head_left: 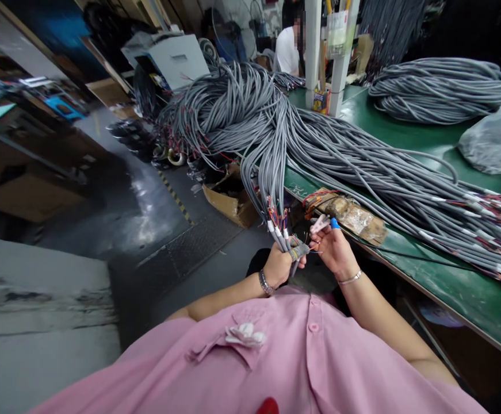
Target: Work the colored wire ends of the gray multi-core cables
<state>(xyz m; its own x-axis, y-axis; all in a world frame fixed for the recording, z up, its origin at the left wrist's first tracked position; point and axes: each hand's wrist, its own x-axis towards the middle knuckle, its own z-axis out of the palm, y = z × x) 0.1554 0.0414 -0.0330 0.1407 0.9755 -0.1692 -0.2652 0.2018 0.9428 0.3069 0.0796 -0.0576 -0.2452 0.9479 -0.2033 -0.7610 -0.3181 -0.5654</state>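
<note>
My left hand (278, 265) is closed around the end of a grey cable (298, 252), whose thin coloured wires fan out toward the right. Between the fingers of my right hand (336, 250) is a small pale pink, clip-like piece (319, 223); its exact kind is hard to make out. One right fingertip wears a blue cover (335, 223). The right fingers are close to the loose wires, and whether they touch them is unclear. Just above my left hand hang several more stripped cable ends (278, 221) with white bands and red, blue and orange wires.
A thick heap of grey cables (233, 109) spreads across the green table (354, 115). A tape-wrapped block (354, 215) lies at the table edge. Behind are a coiled cable bundle (440, 89), a plastic bag (496, 138) and a person in white (287, 52). A cardboard box (228, 198) sits below.
</note>
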